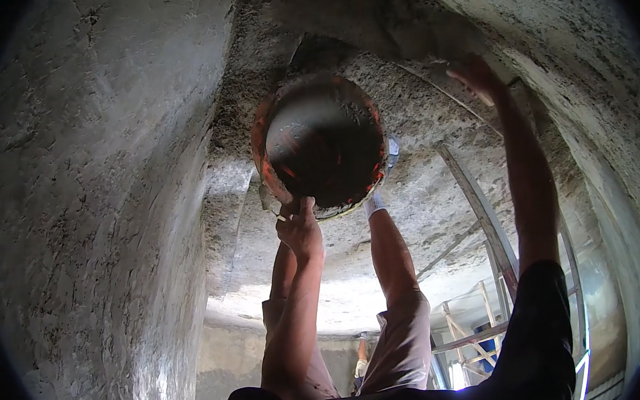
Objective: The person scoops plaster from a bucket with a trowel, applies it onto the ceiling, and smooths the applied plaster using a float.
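Note:
A round bucket [323, 143] with a red-orange, mortar-smeared inside lies in the middle of the view, its opening facing me. My left hand [301, 230] is closed on its near rim, the thumb over the edge. Grey wet-looking material coats the inside. My right hand [480, 82] is raised at the upper right, apart from the bucket, fingers curled; a small pale edge shows at the palm, but what it holds is too dark and blurred to make out.
My bare legs in light shorts [398, 337] stand behind the bucket, a white sock [374, 204] beside it. Rough plastered walls [103, 217] curve up on both sides. Wooden planks [479, 210] and a frame [470, 338] stand at the right. Another person's leg [361, 349] shows far back.

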The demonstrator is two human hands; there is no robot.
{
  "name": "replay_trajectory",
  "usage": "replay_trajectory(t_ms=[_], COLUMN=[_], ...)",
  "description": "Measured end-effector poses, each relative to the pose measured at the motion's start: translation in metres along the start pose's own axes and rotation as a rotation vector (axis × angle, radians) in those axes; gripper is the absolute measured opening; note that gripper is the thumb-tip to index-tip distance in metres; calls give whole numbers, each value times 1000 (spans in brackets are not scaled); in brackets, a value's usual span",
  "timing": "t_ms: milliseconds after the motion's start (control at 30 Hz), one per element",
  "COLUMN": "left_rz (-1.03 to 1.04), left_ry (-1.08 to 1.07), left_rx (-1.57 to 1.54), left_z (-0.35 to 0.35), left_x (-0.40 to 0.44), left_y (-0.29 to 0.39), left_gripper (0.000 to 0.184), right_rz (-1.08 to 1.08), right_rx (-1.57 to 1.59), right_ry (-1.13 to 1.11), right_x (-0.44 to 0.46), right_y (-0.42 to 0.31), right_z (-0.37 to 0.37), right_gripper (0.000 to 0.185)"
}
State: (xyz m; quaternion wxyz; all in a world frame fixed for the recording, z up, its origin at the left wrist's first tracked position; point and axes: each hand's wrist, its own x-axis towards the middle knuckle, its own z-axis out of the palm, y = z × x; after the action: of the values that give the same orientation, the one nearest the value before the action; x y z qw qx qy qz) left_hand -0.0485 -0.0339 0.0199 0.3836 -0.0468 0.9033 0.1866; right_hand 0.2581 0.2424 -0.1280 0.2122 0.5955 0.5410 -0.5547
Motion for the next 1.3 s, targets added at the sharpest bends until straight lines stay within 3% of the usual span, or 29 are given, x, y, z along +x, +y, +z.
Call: replay_trajectory(t_ms=[67, 133, 267, 333, 367, 400, 467, 500, 533, 600, 733, 800, 833, 867, 933, 1000, 1067, 1100, 1133, 1200, 1233, 1267, 1300], left_rz=[15, 5, -1, -5, -10, -12, 9, 12, 10, 6, 40, 44, 49, 55, 48, 40, -10, -13, -15, -24, -20, -14, -14], left_ry=[47, 19, -1, 12, 20, 17, -5, -6, -8, -7, 8, 6, 17, 28, 21, 10, -1, 3, -13, -28, -25, -24, -23], left_rx=[24, -27, -109, -92, -73, -69, -72, -71, -60, -46, -71, -84, -71, -56, -26, 7, -28, -28, -35, -38, -55, -71, -68], left_z=[1, 1, 2, 2, 2, 2, 2, 2, 2, 1, 2, 4, 4, 3, 2, 2, 1, 0, 0, -1, 0, 0, 0], left_x=[-3, 1, -1, 0, 0, 1, 4, 5, 5, 4, 3, 3, 3, 4, 4, 3, 3, 4, 5, 4, 4, 4, 4], left_y=[6, 1, 7, 9, 9, 7, 2, 2, 3, 5, 7, 5, 3, 3, 5, 4, 4, 3, 3, 1, 1, 2, 3], left_gripper=[28, 27, 24, 24, 23, 23, 21, 21, 20, 19, 17, 16, 17, 17, 18, 20, 23, 23, 24, 25, 25, 26, 26], right_rz=[86, -303, -222, -223, -9, -4, -1025, -806, -805, -1254, -1126, -641, -942, -944, -380, -313, 8, -440, -445, 96, -75, -74, -149], right_rx=[49, -75, 7, -8, 26, 29, -914, -657, -654, -1504, -1420, -1221, -1315, -1317, -736, -751, -551, -693, -694, -142, -210, -208, -408], right_ry=[25, 161, 171, -4, -137, -138, 451, 337, 339, 556, 332, -84, 97, 97, -49, -65, -242, -136, -141, -61, 59, 58, 12], right_x=[-6, -12, -25, -31, -36, -30, -9, -34, -31, -24, -7, 7, 7, 8, -5, -14, -23, -29, -31, -35, -35, -32, -29], right_y=[-3, 7, 25, 28, 32, 55, 124, 82, 85, 86, 85, 93, 96, 99, 69, 39, 14, 16, 16, 16, 31, 37, 38], right_z=[0, 4, 22, 28, 30, 41, 71, 71, 71, 72, 75, 67, 60, 56, 31, 10, -3, -6, -9, -18, -18, -19, -20], right_gripper=[26, 25, 26, 26, 21, 21, 20, 17, 17, 10, 11, 34, 38, 38, 43, 39, 33, 28, 28, 28, 30, 30, 30])
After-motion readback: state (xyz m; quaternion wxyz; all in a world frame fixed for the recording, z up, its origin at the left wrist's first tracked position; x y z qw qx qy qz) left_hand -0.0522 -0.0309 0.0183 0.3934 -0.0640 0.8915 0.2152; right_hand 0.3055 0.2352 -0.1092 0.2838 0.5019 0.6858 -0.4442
